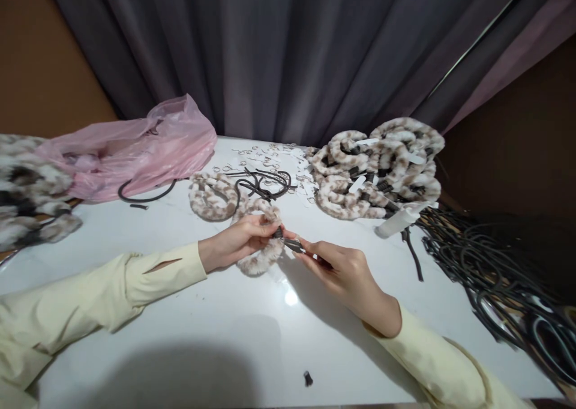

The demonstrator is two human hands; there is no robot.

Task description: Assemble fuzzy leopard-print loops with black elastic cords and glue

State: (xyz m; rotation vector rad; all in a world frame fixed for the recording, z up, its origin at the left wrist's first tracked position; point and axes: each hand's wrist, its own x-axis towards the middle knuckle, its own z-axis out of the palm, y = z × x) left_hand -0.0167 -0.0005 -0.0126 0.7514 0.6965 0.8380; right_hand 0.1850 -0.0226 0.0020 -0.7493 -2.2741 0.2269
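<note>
My left hand (238, 239) grips a fluffy white-and-brown ring (261, 262), with thumb and fingers closed near a dark band (277, 232) on it. In my right hand (339, 268) is a small tool with dark metal jaws (294, 245), perhaps pliers; its handles are hidden by the fingers. The jaws point left and meet or nearly meet the dark band; exact contact is too small to tell. Just behind the left hand lies another fluffy ring (211, 197), beside a loose tangle of black cord (265, 183).
Fluffy rings with white tags (396, 163) are heaped at the back right, near a whitish bottle (400, 220). Black cords (486, 265) cover the right edge. A pink plastic bag (148, 145) and fluffy pieces (31, 187) lie left. Small metal rings (265, 166) are scattered behind.
</note>
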